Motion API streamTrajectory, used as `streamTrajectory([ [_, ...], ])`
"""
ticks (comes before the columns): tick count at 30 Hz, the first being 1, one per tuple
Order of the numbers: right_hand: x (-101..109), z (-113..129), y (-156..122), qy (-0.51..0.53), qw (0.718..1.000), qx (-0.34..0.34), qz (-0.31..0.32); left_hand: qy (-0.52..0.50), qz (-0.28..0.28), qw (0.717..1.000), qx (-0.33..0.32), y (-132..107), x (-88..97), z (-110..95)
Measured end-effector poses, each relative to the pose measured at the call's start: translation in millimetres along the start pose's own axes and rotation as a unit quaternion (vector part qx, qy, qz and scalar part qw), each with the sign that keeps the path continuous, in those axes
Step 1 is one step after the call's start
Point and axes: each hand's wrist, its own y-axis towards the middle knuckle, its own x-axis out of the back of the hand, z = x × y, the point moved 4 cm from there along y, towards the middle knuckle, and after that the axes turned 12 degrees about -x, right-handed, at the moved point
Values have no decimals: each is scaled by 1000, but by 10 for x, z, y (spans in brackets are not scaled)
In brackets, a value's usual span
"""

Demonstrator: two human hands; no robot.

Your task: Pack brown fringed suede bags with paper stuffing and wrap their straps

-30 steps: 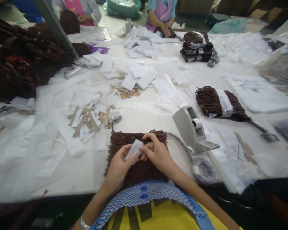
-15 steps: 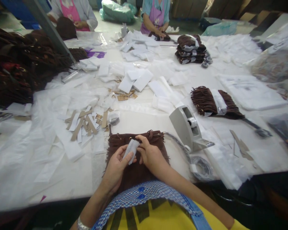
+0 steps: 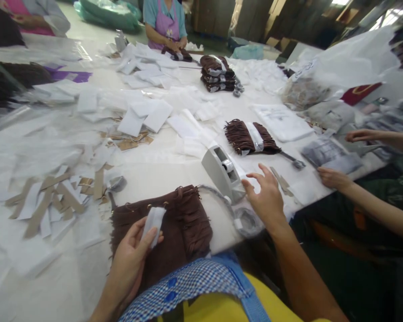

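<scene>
A brown fringed bag (image 3: 184, 226) lies flat on the white table in front of me. My left hand (image 3: 130, 255) rests on the bag's left part and pinches a small white foam wrap (image 3: 153, 222) against it. My right hand (image 3: 267, 197) is off the bag, with fingers spread, hovering just right of a grey tape dispenser (image 3: 221, 170). Nothing is in that hand. A metal chain strap (image 3: 245, 221) coils by the table edge below it.
Brown and white strips (image 3: 57, 197) litter the table at left, white foam sheets (image 3: 144, 114) further back. Another wrapped fringed bag (image 3: 250, 138) lies right of centre, a stack of bags (image 3: 218, 74) behind. A neighbour's hands (image 3: 334, 178) work at right; a person in a purple apron (image 3: 166, 24) is opposite.
My right hand has let go of the white wrap and moved right toward the tape dispenser, opening. My left hand keeps the wrap on the bag. My head has turned right.
</scene>
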Motion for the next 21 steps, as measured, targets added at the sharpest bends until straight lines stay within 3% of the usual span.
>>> streamTrajectory([
  [4,-78,-468,173,24,986,-93,134,7,1,1000,-10,3,-5,12],
  [8,-167,-467,209,107,967,-120,195,15,-6,1000,-15,-1,-8,20],
  [12,-144,-360,214,188,946,-139,223,16,-13,1000,-16,-1,-10,22],
  [16,64,-325,135,303,917,-165,203,18,-15,1000,-20,-2,-13,22],
  [18,184,-362,50,318,911,-187,184,19,-18,999,-21,0,-9,28],
  [21,218,-466,-114,315,894,-242,206,19,-19,999,-18,5,-1,38],
])
